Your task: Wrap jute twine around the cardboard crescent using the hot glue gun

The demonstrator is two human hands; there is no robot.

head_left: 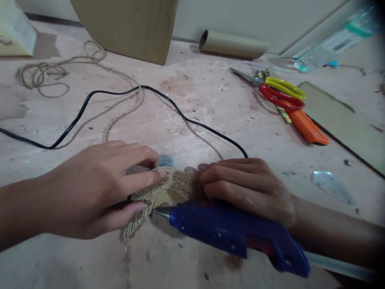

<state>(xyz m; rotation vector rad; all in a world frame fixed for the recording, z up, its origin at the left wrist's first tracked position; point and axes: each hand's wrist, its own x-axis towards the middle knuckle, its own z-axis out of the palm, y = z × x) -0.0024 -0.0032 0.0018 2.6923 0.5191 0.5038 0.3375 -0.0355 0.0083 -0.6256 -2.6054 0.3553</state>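
A curved cardboard piece wrapped in jute twine [168, 186] lies on the pale worktop in front of me. My left hand [102, 188] rests on its left side with the fingers pressed down on the twine. My right hand [246, 186] holds a blue hot-glue gun [234, 233], fingers curled, with the knuckles against the wrapped piece. The gun's metal nozzle [159, 212] points left at the bare cardboard edge just below the twine. A black power cable [120, 93] runs from behind my right hand across the table to the left.
Loose jute twine [54, 74] coils at the back left. Scissors with red and yellow handles [279, 92] and an orange cutter [308, 128] lie at the right. A cardboard tube [233, 44], a cardboard box [129, 28], a flat cardboard strip [345, 124] and a plastic bottle [333, 44] stand around.
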